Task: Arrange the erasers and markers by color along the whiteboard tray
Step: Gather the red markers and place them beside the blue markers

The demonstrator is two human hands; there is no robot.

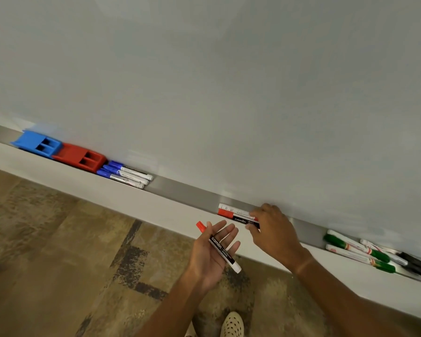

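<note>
Whiteboard tray (190, 190), grey metal. Left to right on it: blue eraser (37, 143), red eraser (82, 156), three blue markers (125, 175), two red markers (233, 214). Far right: green markers (357, 251) and black markers (412, 262).

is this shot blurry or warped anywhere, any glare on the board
Head view: the tray runs diagonally, tilted by the wide-angle lens; the blue eraser at the left edge looks smeared; the black markers at far right are blurred; the whiteboard is evenly lit, only faint reflections above the blue markers.
</note>
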